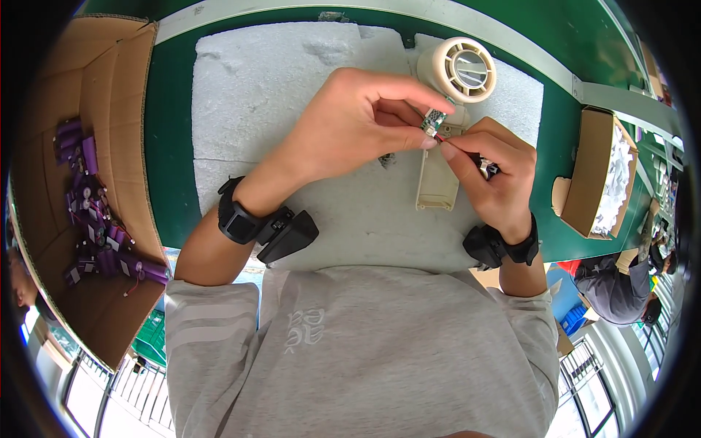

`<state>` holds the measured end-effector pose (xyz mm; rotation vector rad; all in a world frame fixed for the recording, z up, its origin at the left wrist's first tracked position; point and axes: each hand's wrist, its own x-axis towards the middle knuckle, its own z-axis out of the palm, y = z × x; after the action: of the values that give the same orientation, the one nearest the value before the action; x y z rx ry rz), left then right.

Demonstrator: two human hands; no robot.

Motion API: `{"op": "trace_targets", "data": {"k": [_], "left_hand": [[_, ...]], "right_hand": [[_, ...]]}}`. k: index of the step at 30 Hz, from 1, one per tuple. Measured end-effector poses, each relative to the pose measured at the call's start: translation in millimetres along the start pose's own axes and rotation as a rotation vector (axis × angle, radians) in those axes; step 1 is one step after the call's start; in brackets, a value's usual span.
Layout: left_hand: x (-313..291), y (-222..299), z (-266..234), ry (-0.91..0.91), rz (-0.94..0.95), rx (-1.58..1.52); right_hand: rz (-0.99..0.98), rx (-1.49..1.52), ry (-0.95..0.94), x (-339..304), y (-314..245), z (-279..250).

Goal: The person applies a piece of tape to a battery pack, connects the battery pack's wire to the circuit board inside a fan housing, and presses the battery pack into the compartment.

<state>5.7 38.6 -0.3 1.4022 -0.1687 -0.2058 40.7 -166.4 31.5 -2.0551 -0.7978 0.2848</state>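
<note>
My left hand (347,124) pinches a small green circuit board (434,119) between thumb and fingers. At the board's lower end is a pale connector with thin red and dark wires (439,138). The fingertips of my right hand (500,164) are closed on these wires, close against the board. Something dark and shiny (489,168) shows within the curled right fingers, too covered to identify. Under both hands lies a cream handheld fan, its round head (460,69) pointing away and its long handle shell (438,182) open toward me. The hands hide part of the handle.
White foam sheets (255,95) cover the green bench (171,182). On the left stands a cardboard box (124,80) with several purple wired battery cells (95,212). A smaller carton (588,171) with white pieces sits at the right. Another person (617,292) is beyond the bench, lower right.
</note>
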Motion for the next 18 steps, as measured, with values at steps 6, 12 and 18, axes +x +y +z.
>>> {"op": "trace_targets", "data": {"k": [6, 12, 18], "left_hand": [[1.4, -8.0, 4.8, 0.026, 0.201, 0.099], [-0.5, -4.1, 9.9, 0.056, 0.243, 0.285], [-4.3, -4.2, 11.9, 0.112, 0.109, 0.261]], "right_hand": [[-0.127, -0.068, 0.019, 2.3, 8.0, 1.9], [0.14, -0.036, 0.164, 0.1, -4.1, 9.3], [-0.027, -0.157, 0.172, 0.8, 4.4, 8.7]]}}
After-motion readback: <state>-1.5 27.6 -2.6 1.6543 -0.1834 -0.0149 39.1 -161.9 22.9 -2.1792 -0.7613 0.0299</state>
